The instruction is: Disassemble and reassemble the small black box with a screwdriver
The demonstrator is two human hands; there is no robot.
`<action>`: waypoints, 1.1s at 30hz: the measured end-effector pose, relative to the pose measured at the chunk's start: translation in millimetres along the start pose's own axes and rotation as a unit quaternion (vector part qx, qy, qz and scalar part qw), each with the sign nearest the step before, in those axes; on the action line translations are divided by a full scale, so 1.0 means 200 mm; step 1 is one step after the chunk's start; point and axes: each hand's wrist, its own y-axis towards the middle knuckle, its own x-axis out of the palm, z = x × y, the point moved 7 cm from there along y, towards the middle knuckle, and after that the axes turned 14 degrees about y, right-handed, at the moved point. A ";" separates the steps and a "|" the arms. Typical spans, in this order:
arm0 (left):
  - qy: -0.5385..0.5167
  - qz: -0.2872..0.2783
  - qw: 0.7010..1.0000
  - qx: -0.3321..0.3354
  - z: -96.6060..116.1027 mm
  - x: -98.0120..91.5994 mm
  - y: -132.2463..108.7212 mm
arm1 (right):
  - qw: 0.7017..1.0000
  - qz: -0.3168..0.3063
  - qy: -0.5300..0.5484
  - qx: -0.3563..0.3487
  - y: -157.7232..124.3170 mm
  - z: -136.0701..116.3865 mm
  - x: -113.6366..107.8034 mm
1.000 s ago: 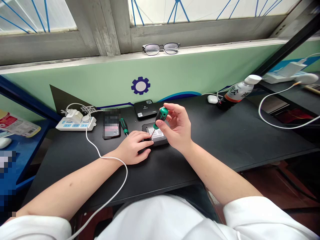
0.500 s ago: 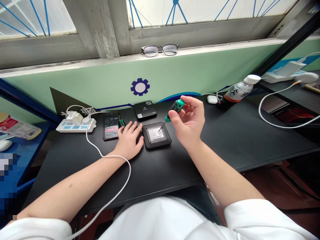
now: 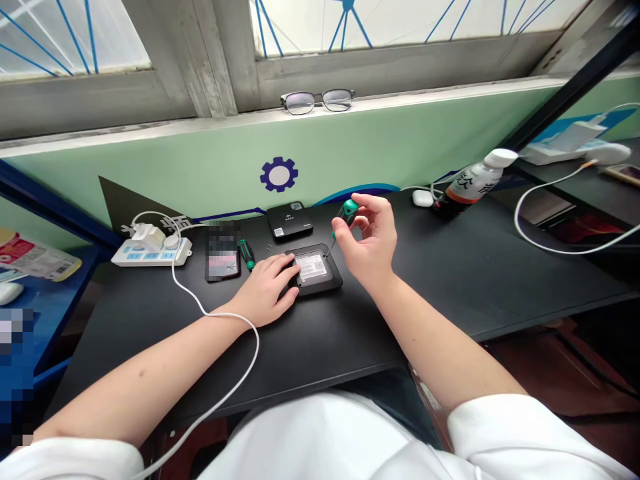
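A black square device casing (image 3: 327, 288) lies on the desk with a white-labelled drive (image 3: 313, 267) set inside it. My left hand (image 3: 270, 287) rests with fingers stretched out over the casing's left side, fingertips on its edge. My right hand (image 3: 369, 237) grips a green-and-black screwdriver (image 3: 349, 212) by its handle. The screwdriver's shaft slants down to the casing's upper right part; whether the tip sits in a screw is too small to tell. Left of the casing lies a second green-and-black screwdriver (image 3: 247, 255). A few tiny screws (image 3: 270, 247) lie just above my left fingers.
A black flat cover (image 3: 290, 221) lies behind the casing, and a phone (image 3: 223, 257) lies to the left. A power strip (image 3: 150, 250) stands at far left; its white cable (image 3: 256, 353) crosses my left forearm. A bottle (image 3: 475, 183) and white earbud case (image 3: 423, 198) stand right. Glasses (image 3: 317, 101) rest on the ledge.
My left hand has moved right onto the casing, uncovering the second screwdriver and the tiny screws. The held screwdriver has become more upright, its tip shifting to the casing's upper right.
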 end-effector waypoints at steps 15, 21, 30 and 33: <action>-0.007 -0.006 1.000 0.005 0.01 0.00 0.01 | 0.999 -0.043 -0.016 -0.016 -0.01 0.01 0.05; 0.002 -0.003 1.000 0.010 0.01 -0.01 0.01 | 0.998 -0.062 -0.010 -0.017 -0.01 0.00 0.06; 0.004 -0.002 1.000 0.013 0.02 0.00 0.01 | 0.992 -0.114 0.056 0.006 -0.01 0.00 0.08; 0.009 -0.003 1.000 0.016 0.02 0.00 0.01 | 0.989 -0.126 0.082 0.012 0.00 0.01 0.08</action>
